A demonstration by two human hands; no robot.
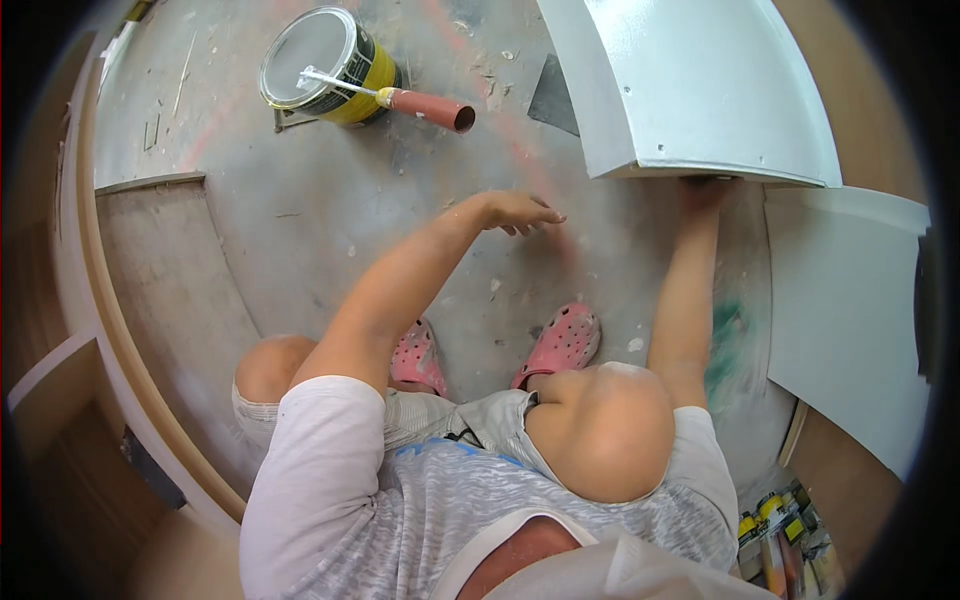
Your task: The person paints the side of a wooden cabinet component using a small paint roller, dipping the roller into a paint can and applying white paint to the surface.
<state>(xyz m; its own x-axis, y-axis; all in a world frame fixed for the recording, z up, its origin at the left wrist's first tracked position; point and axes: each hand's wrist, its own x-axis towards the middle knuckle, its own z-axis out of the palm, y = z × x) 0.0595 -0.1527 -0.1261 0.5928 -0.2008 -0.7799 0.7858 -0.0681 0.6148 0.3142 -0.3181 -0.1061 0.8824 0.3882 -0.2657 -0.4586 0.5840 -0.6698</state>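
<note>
My left hand (520,212) hangs in the air over the floor, fingers loosely stretched out, nothing seen in it. My right arm reaches forward to the lower edge of a glossy white curved furniture piece (715,90). There my right hand (706,194) is blurred and partly hidden beneath that edge. A small dark shape shows just above it; I cannot make out what it is or whether the fingers grip it. Ahead on the left stands a black and yellow paint can (375,75). Across its pale lid lies a brush-like tool with a reddish tubular handle (430,108), its tip white with paint.
A white panel (850,300) stands at the right. Wooden framing (110,300) runs along the left. Small cans and tools (785,525) crowd the lower right. A grey flat piece (556,97) lies beside the white furniture. Both my feet, in pink clogs (562,345), rest on the spattered floor.
</note>
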